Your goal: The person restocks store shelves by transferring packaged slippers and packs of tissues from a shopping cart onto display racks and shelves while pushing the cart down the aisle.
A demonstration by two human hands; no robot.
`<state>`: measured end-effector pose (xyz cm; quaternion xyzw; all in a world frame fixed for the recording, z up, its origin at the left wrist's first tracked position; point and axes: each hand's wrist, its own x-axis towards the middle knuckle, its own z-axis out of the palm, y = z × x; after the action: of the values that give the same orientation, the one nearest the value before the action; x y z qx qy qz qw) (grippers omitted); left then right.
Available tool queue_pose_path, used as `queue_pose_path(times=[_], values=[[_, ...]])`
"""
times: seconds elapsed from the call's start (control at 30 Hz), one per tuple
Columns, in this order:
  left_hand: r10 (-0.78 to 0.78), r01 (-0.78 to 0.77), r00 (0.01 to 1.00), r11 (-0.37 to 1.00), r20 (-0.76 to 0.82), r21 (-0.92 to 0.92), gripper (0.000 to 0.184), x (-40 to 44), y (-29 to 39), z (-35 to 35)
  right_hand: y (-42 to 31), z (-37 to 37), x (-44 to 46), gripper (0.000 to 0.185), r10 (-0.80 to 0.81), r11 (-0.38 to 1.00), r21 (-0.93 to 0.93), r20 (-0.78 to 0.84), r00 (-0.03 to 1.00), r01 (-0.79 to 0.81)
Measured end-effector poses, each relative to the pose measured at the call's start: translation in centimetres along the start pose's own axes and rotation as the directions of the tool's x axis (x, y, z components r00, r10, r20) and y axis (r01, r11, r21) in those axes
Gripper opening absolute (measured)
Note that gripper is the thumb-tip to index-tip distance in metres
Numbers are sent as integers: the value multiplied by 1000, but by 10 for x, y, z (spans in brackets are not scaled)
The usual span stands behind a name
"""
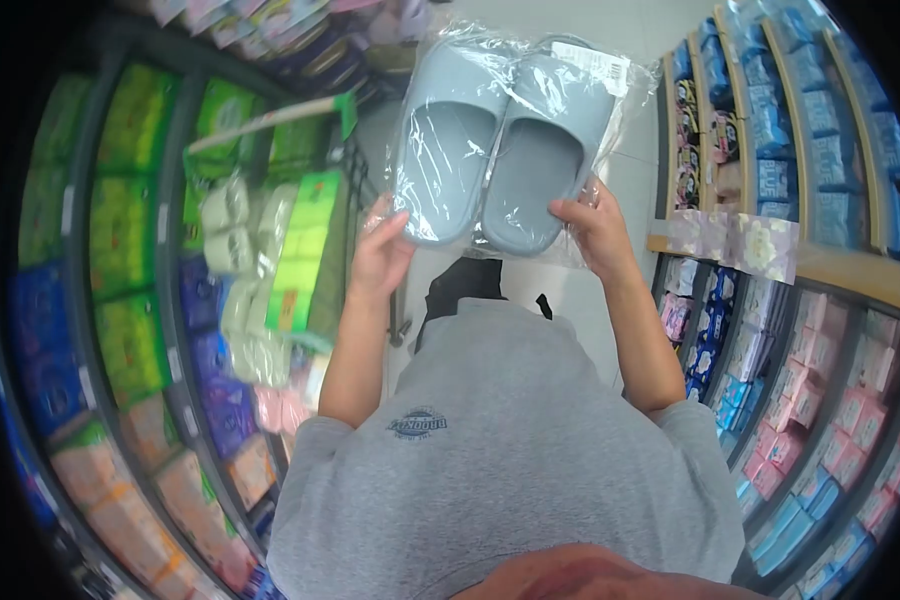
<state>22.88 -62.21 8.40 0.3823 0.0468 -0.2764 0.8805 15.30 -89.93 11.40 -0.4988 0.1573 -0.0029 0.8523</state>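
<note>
A pair of grey-blue slippers point(444, 165) in a clear plastic bag is held up in front of me, toes pointing away. A white barcode label point(595, 66) shows at the bag's upper right corner. My left hand point(382, 250) is closed on the lower left edge of the pack, its thumb on the near side. At the lower right edge, my right hand point(600, 226) grips the pack with its thumb pressing by the right slipper. The fingers behind the plastic are mostly hidden.
On my left stands a shopping cart point(270, 130) with green and pale wrapped packs point(305, 255). Shelves of green packs point(130, 225) line the left side. On the right, shelves point(830, 265) hold blue and pink packs. Pale floor tiles point(635, 190) show between.
</note>
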Motion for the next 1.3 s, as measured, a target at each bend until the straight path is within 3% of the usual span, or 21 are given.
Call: queue_pose_path(times=[0.07, 0.13, 0.23, 0.3, 0.4, 0.53, 0.6, 0.67, 0.8, 0.93, 1.07, 1.13, 1.3], values=[[-84, 85, 994, 996, 68, -13, 46, 56, 3, 15, -15, -23, 34, 53, -13, 1000, -8, -49, 999, 13], [-102, 96, 985, 994, 140, 47, 48, 118, 4, 22, -37, -42, 76, 54, -36, 999, -27, -83, 996, 34], [-249, 175, 943, 934, 219, 310, 51, 208, 22, 57, -80, -65, 140, 53, -60, 995, -87, -114, 992, 50], [-315, 210, 913, 908, 260, 362, 53, 274, 35, 85, -114, -79, 182, 53, -24, 994, -107, -174, 985, 6], [-413, 274, 872, 857, 265, 436, 54, 356, 39, 121, -148, -104, 237, 52, -120, 980, -179, -210, 970, 83], [-462, 293, 854, 808, 241, 511, 52, 447, 33, 167, -168, -141, 299, 49, -139, 988, -110, -301, 944, 110], [-519, 378, 842, 760, 143, 529, 50, 489, 19, 170, -165, -162, 331, 47, 8, 1000, 26, -357, 934, 1], [-523, 429, 850, 757, 65, 493, 50, 529, 8, 171, -150, -195, 373, 45, 39, 998, 67, -351, 936, -17], [-499, 502, 860, 793, -106, 345, 52, 635, -1, 180, -180, -241, 483, 42, 190, 978, 142, -307, 933, -153], [-403, 396, 914, 868, -41, 300, 53, 750, 34, 225, -258, -266, 624, 34, 161, 986, 85, -197, 967, -147], [-142, 143, 990, 959, -23, 243, 50, 855, 86, 273, -345, -275, 775, 34, 101, 993, -51, -34, 994, -103], [-88, 101, 994, 969, -66, 226, 55, 898, 103, 277, -390, -261, 833, 37, 85, 995, -61, 101, 991, -79], [-21, 35, 991, 994, -136, 104, 53, 983, 126, 287, -427, -254, 950, 38, 116, 991, -82, 127, 985, -106]])
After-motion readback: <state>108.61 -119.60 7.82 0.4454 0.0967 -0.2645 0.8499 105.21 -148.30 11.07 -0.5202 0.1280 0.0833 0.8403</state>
